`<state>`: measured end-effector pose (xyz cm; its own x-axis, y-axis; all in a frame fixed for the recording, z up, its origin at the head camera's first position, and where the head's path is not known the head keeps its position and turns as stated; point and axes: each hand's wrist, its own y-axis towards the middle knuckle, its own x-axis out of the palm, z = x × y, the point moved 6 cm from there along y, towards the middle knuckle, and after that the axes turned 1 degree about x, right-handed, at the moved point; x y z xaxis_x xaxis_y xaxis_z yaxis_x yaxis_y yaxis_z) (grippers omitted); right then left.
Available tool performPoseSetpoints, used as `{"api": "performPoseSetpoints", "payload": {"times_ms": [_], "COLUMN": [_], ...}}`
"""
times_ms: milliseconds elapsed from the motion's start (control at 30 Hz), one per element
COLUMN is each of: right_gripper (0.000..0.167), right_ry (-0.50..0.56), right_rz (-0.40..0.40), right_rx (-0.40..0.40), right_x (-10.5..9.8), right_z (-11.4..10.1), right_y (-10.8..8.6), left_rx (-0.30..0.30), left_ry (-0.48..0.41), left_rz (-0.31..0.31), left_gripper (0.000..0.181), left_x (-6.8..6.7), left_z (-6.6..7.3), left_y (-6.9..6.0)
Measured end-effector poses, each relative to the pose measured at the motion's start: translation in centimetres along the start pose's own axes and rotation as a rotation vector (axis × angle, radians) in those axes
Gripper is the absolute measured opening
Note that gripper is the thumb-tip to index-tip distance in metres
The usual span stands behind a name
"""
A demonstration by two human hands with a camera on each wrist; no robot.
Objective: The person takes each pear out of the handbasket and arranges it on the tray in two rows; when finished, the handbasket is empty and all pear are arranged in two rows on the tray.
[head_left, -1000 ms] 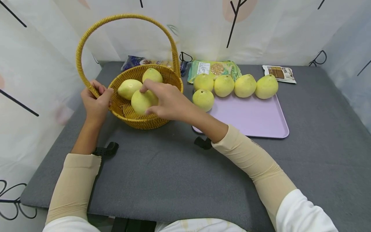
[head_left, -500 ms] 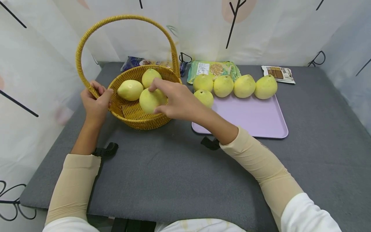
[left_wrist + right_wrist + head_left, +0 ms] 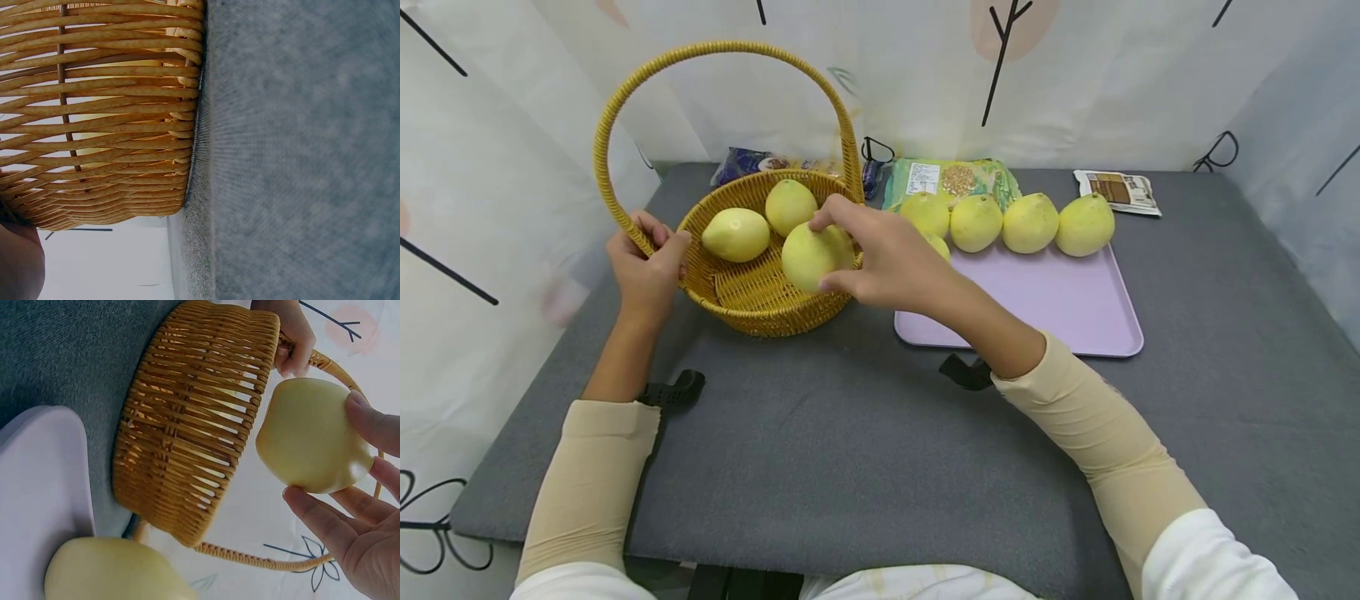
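Note:
The left hand (image 3: 651, 265) grips the base of the handle of the yellow wicker basket (image 3: 775, 321); in the left wrist view the basket wall (image 3: 112, 119) fills the upper left. Between thumb and fingertips the right hand (image 3: 887, 254) holds a pale yellow-green fruit (image 3: 816, 257) above the basket's right side. The right wrist view has this fruit (image 3: 312, 437) raised clear of the wicker, with the right hand (image 3: 356, 519) around its far side. Two more fruits, one (image 3: 736, 234) on the left and one (image 3: 790, 207) at the back, lie inside the basket.
Right of the basket is a lilac tray (image 3: 1052, 308). A row of fruits (image 3: 1032, 222) lies along its back edge, another partly behind the right hand. Behind stand a green packet (image 3: 958, 177), a blue packet (image 3: 737, 165) and a small white-brown packet (image 3: 1120, 192).
The right hand has moved right with its fruit, from over the basket's middle toward its right rim. The left hand has kept its grip in about the same place.

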<state>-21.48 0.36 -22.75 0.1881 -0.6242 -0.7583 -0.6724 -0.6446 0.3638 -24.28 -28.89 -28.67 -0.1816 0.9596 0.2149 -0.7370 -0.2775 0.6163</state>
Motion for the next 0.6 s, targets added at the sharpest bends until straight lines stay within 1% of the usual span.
{"api": "performPoseSetpoints", "payload": {"times_ms": [433, 600], "right_gripper": [0.052, 0.051], "right_ry": [0.019, 0.037], "right_rz": [0.052, 0.075], "right_rx": [0.028, 0.025], "right_x": [-1.8, -2.5], "right_z": [1.2, 1.5], "right_y": [-1.7, -2.2], "left_rx": [-0.003, -0.002], "left_ry": [0.008, 0.003], "left_rz": [-0.001, 0.000], "left_gripper": [0.029, 0.029], "left_x": [0.0, -0.1], "left_z": [0.1, 0.0], "left_y": [0.0, 0.0]}}
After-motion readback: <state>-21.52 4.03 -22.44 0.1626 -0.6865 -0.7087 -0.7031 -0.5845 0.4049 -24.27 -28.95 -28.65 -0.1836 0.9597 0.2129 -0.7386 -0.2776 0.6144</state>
